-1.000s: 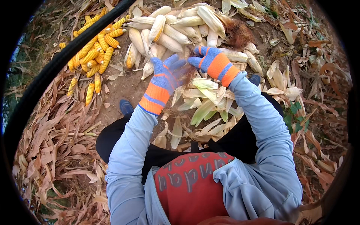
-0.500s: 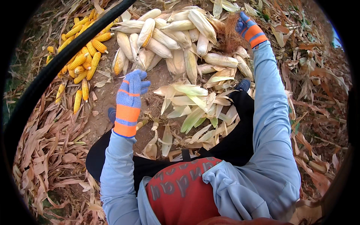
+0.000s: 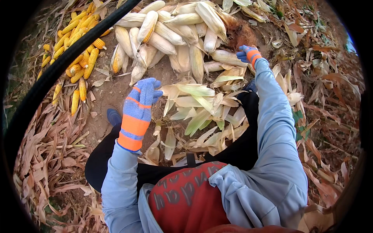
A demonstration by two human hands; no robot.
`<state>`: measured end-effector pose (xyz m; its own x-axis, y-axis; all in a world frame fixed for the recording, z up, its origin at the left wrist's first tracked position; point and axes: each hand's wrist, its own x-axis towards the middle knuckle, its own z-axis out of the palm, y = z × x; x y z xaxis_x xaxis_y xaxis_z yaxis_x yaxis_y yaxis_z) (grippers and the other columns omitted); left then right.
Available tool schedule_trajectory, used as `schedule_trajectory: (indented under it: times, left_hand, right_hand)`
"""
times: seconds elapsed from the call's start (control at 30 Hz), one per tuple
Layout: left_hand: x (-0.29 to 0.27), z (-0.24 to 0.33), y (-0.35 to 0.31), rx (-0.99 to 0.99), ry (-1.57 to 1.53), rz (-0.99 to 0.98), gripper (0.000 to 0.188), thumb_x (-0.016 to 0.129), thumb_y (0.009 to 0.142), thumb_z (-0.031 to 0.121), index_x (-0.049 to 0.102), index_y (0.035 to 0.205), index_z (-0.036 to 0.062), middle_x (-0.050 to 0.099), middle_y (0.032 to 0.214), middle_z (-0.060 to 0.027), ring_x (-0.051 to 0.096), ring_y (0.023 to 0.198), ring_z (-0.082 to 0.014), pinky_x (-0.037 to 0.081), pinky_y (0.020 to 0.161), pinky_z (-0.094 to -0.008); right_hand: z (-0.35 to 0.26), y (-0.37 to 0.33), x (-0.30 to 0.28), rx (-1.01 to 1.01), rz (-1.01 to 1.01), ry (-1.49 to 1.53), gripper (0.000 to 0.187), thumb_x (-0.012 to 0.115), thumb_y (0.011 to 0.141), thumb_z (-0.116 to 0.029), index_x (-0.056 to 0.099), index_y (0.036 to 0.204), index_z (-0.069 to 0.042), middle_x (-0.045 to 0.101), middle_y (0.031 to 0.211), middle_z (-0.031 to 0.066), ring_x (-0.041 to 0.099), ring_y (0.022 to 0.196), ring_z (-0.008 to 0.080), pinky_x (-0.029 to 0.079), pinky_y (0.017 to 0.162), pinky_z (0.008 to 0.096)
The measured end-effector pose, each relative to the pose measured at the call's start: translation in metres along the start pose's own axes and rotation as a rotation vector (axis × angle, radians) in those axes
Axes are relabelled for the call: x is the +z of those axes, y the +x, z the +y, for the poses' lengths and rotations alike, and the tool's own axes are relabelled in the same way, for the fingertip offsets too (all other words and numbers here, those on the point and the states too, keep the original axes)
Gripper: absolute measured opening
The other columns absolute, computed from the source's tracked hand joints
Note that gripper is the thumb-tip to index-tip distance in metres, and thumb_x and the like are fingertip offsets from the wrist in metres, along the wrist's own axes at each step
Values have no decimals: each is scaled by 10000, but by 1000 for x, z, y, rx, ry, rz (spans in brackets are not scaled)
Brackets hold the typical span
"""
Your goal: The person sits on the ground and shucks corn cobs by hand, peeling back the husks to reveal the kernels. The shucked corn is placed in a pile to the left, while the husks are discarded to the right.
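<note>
My left hand [image 3: 140,98], in a blue and orange knit glove, hovers over bare soil left of the loose husks [image 3: 198,105]. Its fingers are loosely bent and apart from the thumb, with nothing seen in them. In a matching glove, my right hand [image 3: 248,55] is at the right side of the pile of unhusked corn ears [image 3: 171,33]. Its fingers point left, parted, by the end of one pale ear [image 3: 226,58]; whether they touch it I cannot tell. A tuft of reddish-brown corn silk [image 3: 241,33] lies just beyond that hand.
Husked yellow corn cobs [image 3: 79,35] are heaped at the far left, with a few single cobs [image 3: 75,101] nearer. A dark curved cable or bar [image 3: 58,62] crosses the left side. Dry leaves [image 3: 50,155] cover the ground on both sides. My legs [image 3: 248,128] are spread around the husks.
My right hand has come nearer, from beside the corn silk down to the right end of the pile. The left hand has shifted slightly nearer and to the right.
</note>
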<state>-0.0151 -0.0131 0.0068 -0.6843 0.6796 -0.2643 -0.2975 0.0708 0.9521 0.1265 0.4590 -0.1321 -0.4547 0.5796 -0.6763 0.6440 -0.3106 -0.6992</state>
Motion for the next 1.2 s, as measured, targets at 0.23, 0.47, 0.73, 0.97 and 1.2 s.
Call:
schedule_trajectory:
  times: [0.23, 0.47, 0.73, 0.97, 1.2]
  left_hand:
    - [2, -7, 5, 31, 27, -30, 295, 440, 883, 254, 474, 1073, 31, 553, 985, -78, 566, 812, -157, 443, 693, -242]
    - [3, -1, 3, 77, 52, -45, 263, 445, 876, 209, 483, 1053, 18, 562, 953, -85, 571, 792, -158, 448, 674, -244]
    - [5, 1, 2, 76, 53, -16, 247, 443, 877, 176, 483, 1038, -8, 568, 920, -105, 572, 775, -156, 460, 666, -249]
    - [10, 5, 0, 48, 93, -9, 235, 459, 871, 155, 485, 1037, -10, 566, 906, -104, 571, 785, -157, 461, 677, -251]
    - [15, 9, -4, 64, 12, -38, 231, 463, 869, 155, 492, 1029, -11, 567, 904, -103, 565, 798, -153, 455, 705, -245]
  right_hand:
    - [-17, 11, 23, -485, 299, -894, 584, 547, 805, -278, 284, 1303, -122, 578, 1031, 116, 545, 942, 201, 416, 781, 323]
    - [-88, -43, 49, -524, 559, -1372, 374, 523, 776, -304, 496, 1130, -189, 588, 965, 124, 560, 893, 291, 429, 763, 380]
    - [-5, -85, 203, -440, -316, -1424, 855, 675, 632, -436, 241, 1315, -161, 348, 1290, 144, 324, 1192, 300, 290, 961, 369]
    - [79, -102, 283, -417, -416, -1483, 643, 639, 698, -347, 340, 1262, -275, 416, 1236, 100, 399, 1142, 273, 323, 922, 429]
    - [186, -117, 223, -535, -610, -1618, 276, 570, 698, -170, 583, 973, -154, 574, 930, 118, 534, 951, 298, 414, 787, 422]
